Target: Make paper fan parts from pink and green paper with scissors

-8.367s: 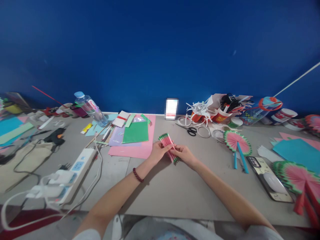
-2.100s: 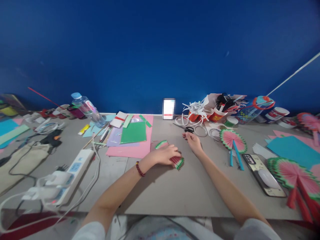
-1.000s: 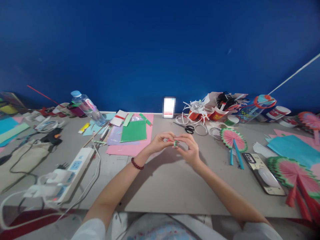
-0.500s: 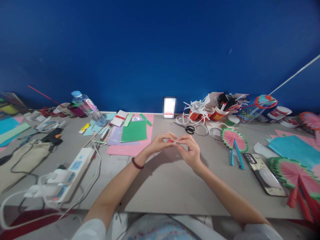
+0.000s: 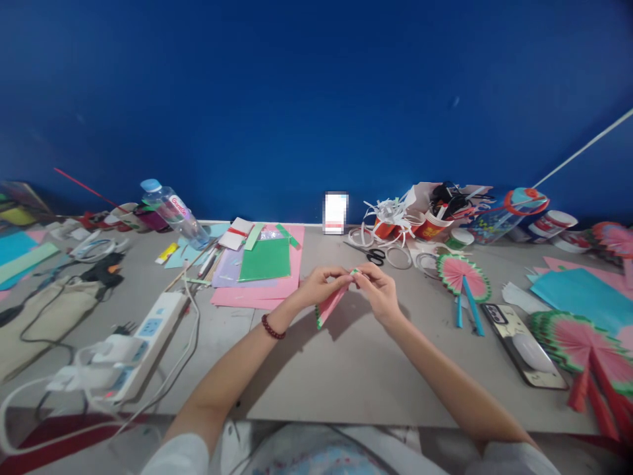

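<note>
Between my hands, over the middle of the table, is a folded pink paper piece with green edging, much like the paper fans on the right. My left hand pinches it from the left, and its lower end hangs below the fingers. At its upper end, my right hand closes thumb and fingertips on the green and white tip. My fingers cover part of the paper, so its full shape is hidden. Just beyond my right hand lie black scissors.
Coloured paper sheets lie left of centre, near a tilted plastic bottle. A power strip with cables takes up the left front. To the right are a small watermelon-like paper fan, a larger one and a phone.
The folded paper has turned so that its pink length now shows below my left hand; before, only small bits showed at the fingertips. Both hands stay close together.
</note>
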A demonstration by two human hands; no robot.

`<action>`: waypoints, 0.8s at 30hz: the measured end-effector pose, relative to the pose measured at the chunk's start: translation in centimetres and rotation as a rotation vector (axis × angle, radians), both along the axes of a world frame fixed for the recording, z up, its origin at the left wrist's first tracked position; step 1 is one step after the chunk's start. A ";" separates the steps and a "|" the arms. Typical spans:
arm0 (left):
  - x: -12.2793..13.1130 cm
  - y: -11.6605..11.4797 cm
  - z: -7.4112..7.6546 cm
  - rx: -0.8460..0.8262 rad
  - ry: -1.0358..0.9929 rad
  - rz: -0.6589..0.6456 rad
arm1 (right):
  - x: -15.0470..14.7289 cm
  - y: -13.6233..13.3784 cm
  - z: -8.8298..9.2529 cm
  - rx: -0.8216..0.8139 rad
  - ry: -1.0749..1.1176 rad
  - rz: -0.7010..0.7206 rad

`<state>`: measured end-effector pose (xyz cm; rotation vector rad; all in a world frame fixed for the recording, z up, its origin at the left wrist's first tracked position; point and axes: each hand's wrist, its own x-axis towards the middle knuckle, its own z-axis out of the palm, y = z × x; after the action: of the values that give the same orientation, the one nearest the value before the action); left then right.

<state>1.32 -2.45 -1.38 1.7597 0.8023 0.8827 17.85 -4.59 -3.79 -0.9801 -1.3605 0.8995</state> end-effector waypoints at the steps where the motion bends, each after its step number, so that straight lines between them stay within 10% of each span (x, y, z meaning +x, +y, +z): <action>1: 0.1 -0.1 0.1 0.013 0.015 0.010 | 0.0 0.1 -0.1 -0.018 0.018 0.004; 12: 0.6 -0.5 -1.1 0.225 0.178 0.188 | -1.3 0.7 -0.3 -0.176 0.204 0.036; 24: -0.1 0.0 0.8 -0.260 -0.248 0.090 | -0.1 2.6 3.2 -0.319 0.170 0.200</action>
<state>1.22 -2.47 -0.55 1.3671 0.7972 0.9863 17.77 -1.97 -0.54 -0.9915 -1.2061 1.3513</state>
